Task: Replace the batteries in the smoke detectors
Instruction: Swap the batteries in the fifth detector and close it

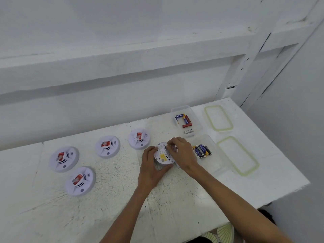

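Between four spare detectors [107, 146] and two battery tubs [186, 120], hands [182, 153] grip one detector [164, 155].

Your white, scuffed worktop [108, 204] carries four smoke detectors face up [64, 159] [80, 181] [107, 146] [139, 138], a fifth turned over [163, 156], two clear battery tubs [185, 120] [208, 151] and two lids [218, 118] [237, 156] at your right.

Single head-worn wide-angle view, looking forward and steeply down onto the white tabletop [105, 199] from close above. Forearms are entering from the bottom edge; the white wall [122, 41] is filling the upper half. No second view is sharing the scene.
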Demonstrator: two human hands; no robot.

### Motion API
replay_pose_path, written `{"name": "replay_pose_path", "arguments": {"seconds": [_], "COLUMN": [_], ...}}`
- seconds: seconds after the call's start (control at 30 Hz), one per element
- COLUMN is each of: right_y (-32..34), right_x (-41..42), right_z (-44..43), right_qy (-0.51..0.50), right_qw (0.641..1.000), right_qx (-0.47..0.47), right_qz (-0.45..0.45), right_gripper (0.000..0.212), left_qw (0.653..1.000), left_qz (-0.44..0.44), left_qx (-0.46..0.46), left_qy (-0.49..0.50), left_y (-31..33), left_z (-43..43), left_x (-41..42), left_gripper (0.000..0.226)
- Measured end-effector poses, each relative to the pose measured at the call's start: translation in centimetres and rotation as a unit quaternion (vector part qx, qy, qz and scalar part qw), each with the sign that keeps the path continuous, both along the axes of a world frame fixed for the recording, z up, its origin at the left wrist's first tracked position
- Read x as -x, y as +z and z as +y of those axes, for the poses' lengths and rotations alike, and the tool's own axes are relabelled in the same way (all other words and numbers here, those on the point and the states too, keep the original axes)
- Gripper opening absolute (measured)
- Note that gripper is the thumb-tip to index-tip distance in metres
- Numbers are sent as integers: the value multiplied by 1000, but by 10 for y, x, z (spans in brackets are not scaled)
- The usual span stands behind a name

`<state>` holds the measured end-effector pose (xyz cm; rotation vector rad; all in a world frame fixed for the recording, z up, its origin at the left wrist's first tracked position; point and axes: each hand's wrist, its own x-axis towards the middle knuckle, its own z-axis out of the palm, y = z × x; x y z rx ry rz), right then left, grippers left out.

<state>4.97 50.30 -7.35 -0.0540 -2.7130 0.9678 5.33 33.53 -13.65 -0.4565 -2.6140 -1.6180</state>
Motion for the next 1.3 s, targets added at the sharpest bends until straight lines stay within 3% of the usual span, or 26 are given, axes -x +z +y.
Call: {"name": "replay_pose_path", "arguments": {"seconds": [0.23,0.53,0.77,0.9,1.03,1.13,1.3], "right_y": [-14,-21,-11,10,38,46,39], "right_x": [-4,-13,-12,-6,21,51,96], "right_z": [-9,8,2,7,23,39,58], "right_qy": [-32,62,36,17,-50,-80,-99], "right_qw": [999,988,991,995,999,996,985], "right_qx": [-22,-132,-129,-92,18,28,34], "right_qz": [25,44,-10,-17,1,1,-135], "right_gripper": [10,15,25,20,23,25,53], "left_qw": [1000,1000,1000,1000,1000,1000,1000], "left_qz": [7,23,-6,-2,7,7,14], "left_qx": [-3,14,10,7,1,-2,-9], "left_qy": [0,-10,-7,-9,-14,-14,-17], "left_y": [5,3,1,1,3,4,4], "left_z": [1,-2,1,0,-1,-1,-1], "left_x": [-4,-3,-3,-2,-3,-3,-4], "left_gripper": [90,88,84,82,80,81,79]}}
